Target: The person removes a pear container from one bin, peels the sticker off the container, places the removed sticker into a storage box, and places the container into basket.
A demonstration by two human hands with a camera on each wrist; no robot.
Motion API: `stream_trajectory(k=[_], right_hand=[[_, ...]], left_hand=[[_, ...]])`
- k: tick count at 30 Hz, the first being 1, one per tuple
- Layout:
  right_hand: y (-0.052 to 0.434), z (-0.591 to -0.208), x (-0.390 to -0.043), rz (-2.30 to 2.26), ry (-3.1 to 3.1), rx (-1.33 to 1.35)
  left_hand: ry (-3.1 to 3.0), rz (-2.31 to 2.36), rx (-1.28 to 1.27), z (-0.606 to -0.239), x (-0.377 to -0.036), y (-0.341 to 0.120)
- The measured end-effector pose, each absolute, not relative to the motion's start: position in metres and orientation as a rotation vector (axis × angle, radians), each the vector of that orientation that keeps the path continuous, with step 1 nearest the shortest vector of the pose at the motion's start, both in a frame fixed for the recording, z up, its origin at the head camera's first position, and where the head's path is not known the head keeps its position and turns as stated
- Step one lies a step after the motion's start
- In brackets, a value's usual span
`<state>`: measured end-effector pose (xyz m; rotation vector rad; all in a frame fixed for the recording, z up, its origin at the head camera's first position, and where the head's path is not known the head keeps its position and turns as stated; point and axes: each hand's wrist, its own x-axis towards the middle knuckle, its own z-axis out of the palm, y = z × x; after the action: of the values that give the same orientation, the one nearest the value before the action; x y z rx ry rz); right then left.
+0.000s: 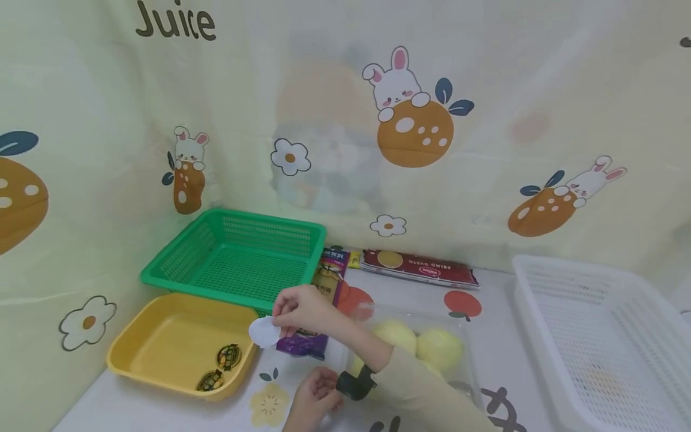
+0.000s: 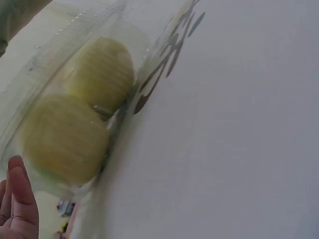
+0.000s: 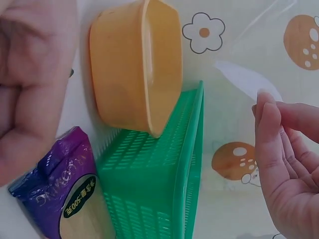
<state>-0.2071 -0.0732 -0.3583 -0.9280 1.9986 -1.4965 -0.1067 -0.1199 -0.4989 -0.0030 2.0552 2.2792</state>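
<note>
- A yellow tub (image 1: 162,342) is placed at the front left of the tabletop (image 1: 502,354); two small dark sachets (image 1: 220,367) are seen lying inside it, near its right wall.
- A green basket (image 1: 237,255) with a perforated bottom is set just behind the yellow tub, and nothing is seen inside it.
- A white basket (image 1: 599,336) with slotted walls is standing at the right side of the tabletop.
- A clear plastic pack (image 1: 410,348) is lying in the middle, and round pale yellow buns (image 1: 439,348) are kept inside it.
- A small white sticker (image 1: 263,331), thin and roundish, is pinched between the fingertips of the right hand (image 1: 302,309); it is held in the air above the right edge of the yellow tub.
- The left hand (image 1: 313,399) is rested on the tabletop just beside the front left corner of the clear plastic pack, with the fingers bent; whether something is gripped cannot be told.
- A purple packet (image 1: 318,303) is lying between the green basket and the clear plastic pack, partly hidden by the right hand.
- A dark red packet (image 1: 418,268) is lying at the back, along the curtain (image 1: 486,90) printed with rabbits.
</note>
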Motion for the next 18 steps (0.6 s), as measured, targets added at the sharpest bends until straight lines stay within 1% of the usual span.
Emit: stream_trajectory(k=[7, 13, 18], right_hand=[[-0.086, -0.361, -0.211, -1.535, 1.969, -0.945], [-0.096, -0.366, -0.216, -1.569, 1.954, -0.973], [-0.105, -0.369, -0.216, -1.567, 1.962, -1.024]], left_hand=[[2.194, 2.253, -0.319, -0.484, -0.082, -0.154], [2.393, 2.305, -0.406, -0.47, -0.061, -0.186], [2.554, 2.331, -0.525, -0.466, -0.048, -0.203]])
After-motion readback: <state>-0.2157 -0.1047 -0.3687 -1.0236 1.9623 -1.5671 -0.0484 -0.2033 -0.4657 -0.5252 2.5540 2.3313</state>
